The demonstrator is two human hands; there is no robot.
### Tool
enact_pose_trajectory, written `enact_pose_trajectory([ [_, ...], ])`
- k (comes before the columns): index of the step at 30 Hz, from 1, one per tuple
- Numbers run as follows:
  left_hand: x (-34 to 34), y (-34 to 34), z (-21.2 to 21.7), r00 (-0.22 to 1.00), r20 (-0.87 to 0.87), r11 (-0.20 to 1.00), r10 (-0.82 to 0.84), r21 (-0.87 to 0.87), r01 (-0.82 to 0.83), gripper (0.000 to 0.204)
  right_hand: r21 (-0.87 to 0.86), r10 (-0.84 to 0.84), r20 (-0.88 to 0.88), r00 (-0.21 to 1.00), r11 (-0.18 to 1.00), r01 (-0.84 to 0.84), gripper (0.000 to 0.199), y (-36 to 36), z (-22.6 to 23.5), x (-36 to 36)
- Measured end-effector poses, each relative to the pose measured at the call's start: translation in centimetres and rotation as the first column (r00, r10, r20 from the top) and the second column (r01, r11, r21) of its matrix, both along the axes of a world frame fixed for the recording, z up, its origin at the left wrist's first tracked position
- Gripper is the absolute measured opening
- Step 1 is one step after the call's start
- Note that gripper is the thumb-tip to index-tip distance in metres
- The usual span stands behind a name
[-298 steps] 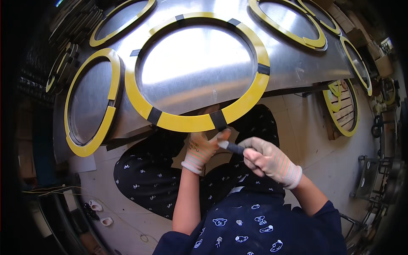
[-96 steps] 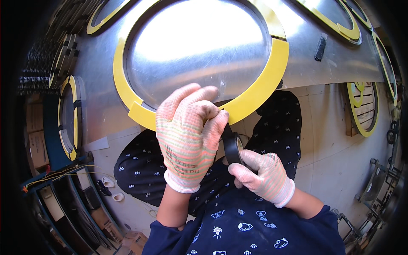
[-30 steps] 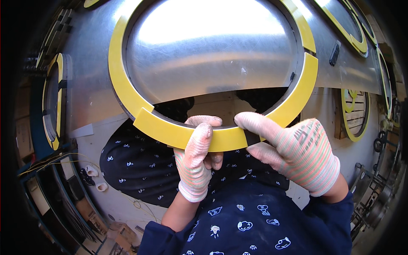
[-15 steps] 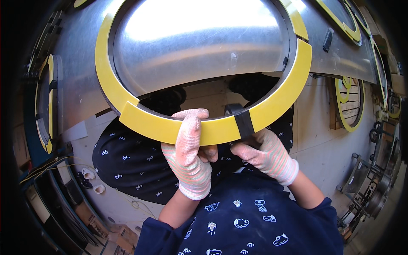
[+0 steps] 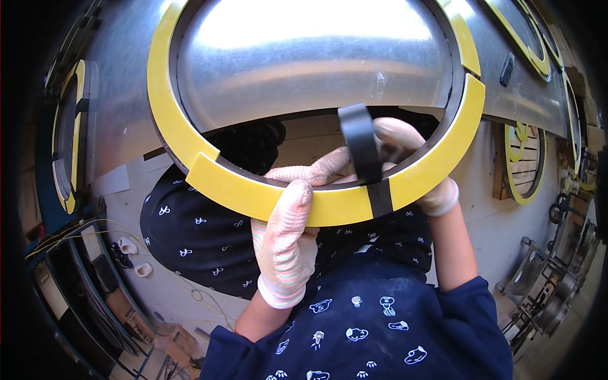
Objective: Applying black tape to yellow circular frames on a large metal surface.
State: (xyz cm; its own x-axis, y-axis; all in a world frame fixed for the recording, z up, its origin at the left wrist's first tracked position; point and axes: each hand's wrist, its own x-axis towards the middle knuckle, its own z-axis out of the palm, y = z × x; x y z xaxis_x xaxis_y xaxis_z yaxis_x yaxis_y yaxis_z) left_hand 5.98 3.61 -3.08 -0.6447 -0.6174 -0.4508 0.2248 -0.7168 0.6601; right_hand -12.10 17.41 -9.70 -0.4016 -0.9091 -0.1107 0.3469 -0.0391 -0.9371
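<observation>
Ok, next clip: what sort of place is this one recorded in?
Most likely a small metal fabrication workshop. A large metal sheet with yellow-rimmed round openings fills the view, a gloved left hand holds the yellow ring being wrapped in black tape, and metal parts lie around the floor.

Gloved left hand (image 5: 288, 237) raised, thumb up, fingers curled in a grip; gloved right hand (image 5: 411, 161) reaches higher.

Head camera, looking down, very close.
One fisheye view (edges bend) sits just above the yellow ring (image 5: 316, 206) and both gloved hands.
</observation>
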Motion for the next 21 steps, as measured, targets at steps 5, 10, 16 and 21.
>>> enact_pose_trajectory([
  [5,0.3,0.1,-0.8,1.0,0.0,0.999,0.03,-0.029,-0.03,0.028,0.111,0.25,0.38,0.89,0.944,-0.312,0.041,5.8,7.5,-0.9],
  [10,0.6,0.3,-1.3,0.997,-0.077,0.994,-0.028,-0.105,0.019,0.031,0.316,0.095,0.19,0.977,0.936,-0.153,0.06,1.9,15.5,-1.4],
  [16,-0.1,-0.4,-1.7,0.997,-0.02,0.987,0.073,-0.142,-0.075,0.04,0.117,0.127,0.645,0.754,0.958,-0.262,0.075,-6.2,15.9,-0.6],
  [21,-0.3,-0.5,-2.0,0.996,0.066,0.938,0.053,-0.345,-0.027,0.035,0.495,0.112,0.406,0.907,0.808,-0.321,0.054,0.3,19.4,4.7],
])
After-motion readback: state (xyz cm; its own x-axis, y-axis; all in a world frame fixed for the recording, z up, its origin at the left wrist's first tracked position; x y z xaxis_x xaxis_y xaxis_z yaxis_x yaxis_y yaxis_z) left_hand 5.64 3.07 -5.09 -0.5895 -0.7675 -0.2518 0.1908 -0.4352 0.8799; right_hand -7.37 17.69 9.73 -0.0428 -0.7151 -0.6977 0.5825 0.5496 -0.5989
